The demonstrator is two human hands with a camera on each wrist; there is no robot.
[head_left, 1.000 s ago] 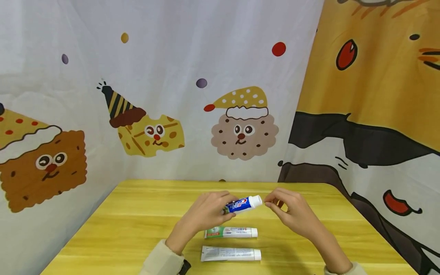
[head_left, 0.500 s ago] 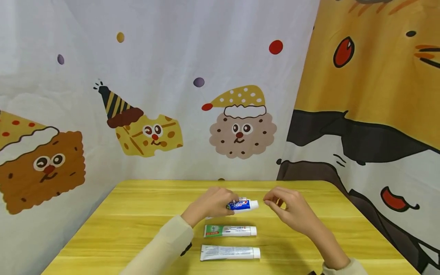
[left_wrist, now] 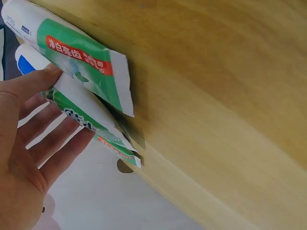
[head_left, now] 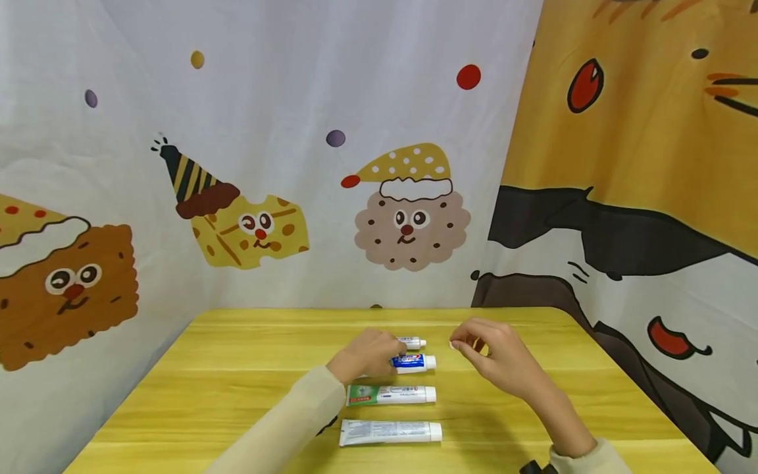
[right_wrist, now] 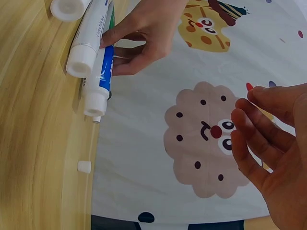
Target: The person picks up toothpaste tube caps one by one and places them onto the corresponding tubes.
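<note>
My left hand (head_left: 366,353) holds a blue-and-white toothpaste tube (head_left: 410,362) that lies on the table, thumb on one side and fingers on the other. A smaller white toothpaste tube (head_left: 412,343) with a narrow tip (right_wrist: 97,119) lies just behind it, partly hidden by the hand. Nearer to me are a green-and-white toothpaste tube (head_left: 393,395) and a mostly white one (head_left: 391,432). To the right, my right hand (head_left: 500,355) hovers with loosely bent fingers and nothing between them. A small white cap (right_wrist: 84,166) sits on the table near its fingertips.
The tubes lie in a row on a yellow wood-grain table (head_left: 237,395), white ends facing right. Behind the table's far edge hangs a white curtain (head_left: 284,118) printed with cartoon biscuits and cheese.
My left hand has lowered the blue toothpaste tube from the air to the table, behind the green one. The smallest tube and the cap have come into sight. My right hand has barely moved.
</note>
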